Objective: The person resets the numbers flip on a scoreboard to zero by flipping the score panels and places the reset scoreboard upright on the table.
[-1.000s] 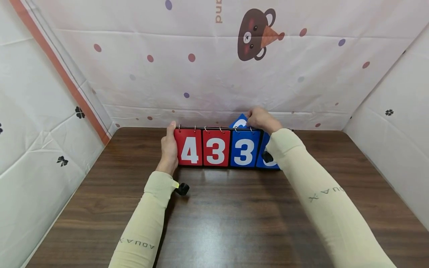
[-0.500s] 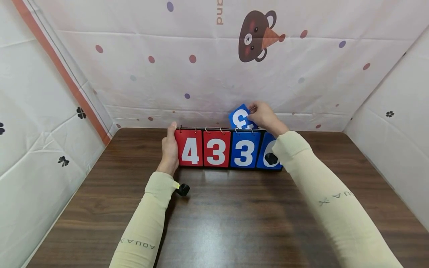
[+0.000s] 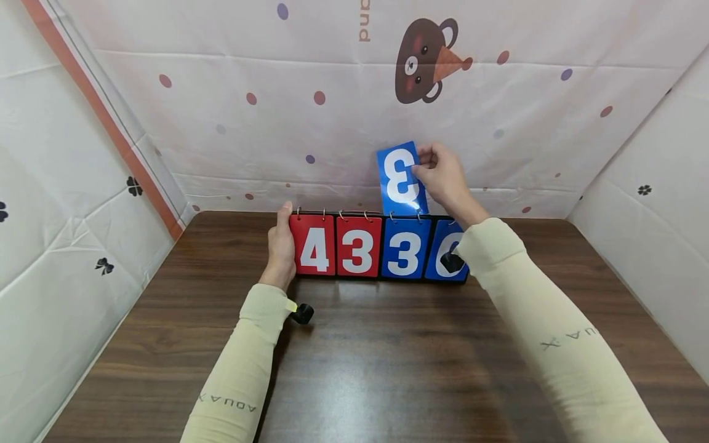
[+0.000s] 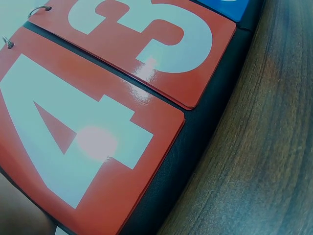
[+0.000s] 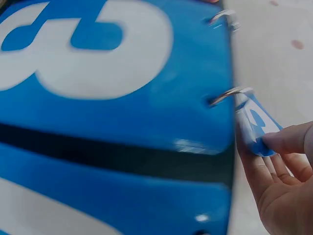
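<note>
A flip scoreboard [image 3: 360,278] stands at the back of the table, showing a red 4 [image 3: 314,249], a red 3 [image 3: 357,249], a blue 3 [image 3: 406,249] and a blue card [image 3: 437,237] partly hidden by the right wrist. My left hand [image 3: 281,249] grips its left end, thumb along the edge; the other fingers are hidden behind. Raised above the top edge is a blue number card [image 3: 400,178] with an upside-down 3, hanging on the rings of the third stack. My right hand [image 3: 445,178] pinches that card's right side between thumb and fingers.
The wooden table [image 3: 354,357] stretches in front of the scoreboard. Behind it hangs a patterned cloth [image 3: 277,123] with dots and a bear, and white cloth walls stand on both sides. A small black camera [image 3: 303,313] sits at the left wrist.
My right hand has risen and drawn the blue card up from behind the scoreboard, so that nearly all of it shows. My left hand stays where it was.
</note>
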{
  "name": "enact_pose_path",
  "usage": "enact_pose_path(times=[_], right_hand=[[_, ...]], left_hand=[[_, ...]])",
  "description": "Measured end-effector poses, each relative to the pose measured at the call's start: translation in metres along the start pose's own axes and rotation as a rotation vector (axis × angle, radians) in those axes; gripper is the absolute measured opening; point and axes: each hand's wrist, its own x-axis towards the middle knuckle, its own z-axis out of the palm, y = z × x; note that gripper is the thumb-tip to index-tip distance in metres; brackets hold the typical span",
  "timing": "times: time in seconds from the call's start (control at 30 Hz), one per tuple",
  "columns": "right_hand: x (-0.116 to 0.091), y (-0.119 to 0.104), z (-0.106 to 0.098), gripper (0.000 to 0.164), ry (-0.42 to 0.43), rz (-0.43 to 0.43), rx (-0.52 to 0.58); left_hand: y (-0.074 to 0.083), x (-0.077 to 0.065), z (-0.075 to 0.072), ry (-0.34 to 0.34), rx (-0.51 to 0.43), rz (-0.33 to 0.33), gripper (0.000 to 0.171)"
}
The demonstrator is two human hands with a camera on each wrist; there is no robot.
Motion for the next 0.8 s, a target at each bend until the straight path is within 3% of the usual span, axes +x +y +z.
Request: enact_pose_path(times=[0.47, 0.63, 0.8], right_hand=[[-0.027, -0.026, -0.018, 0.03, 0.063, -0.081, 0.158], [-0.04, -0.033, -0.024, 0.029, 0.052, -0.137, 0.149], [-0.057, -0.04, -0.032, 0.032, 0.033, -0.223, 0.054]], left_hand=[[0.0, 0.0, -0.003, 0.0, -0.006, -0.016, 0.061], [0.001, -0.001, -0.003, 0.002, 0.0, -0.006, 0.061], [0.001, -0.001, -0.001, -0.008, 0.008, 0.0, 0.061]])
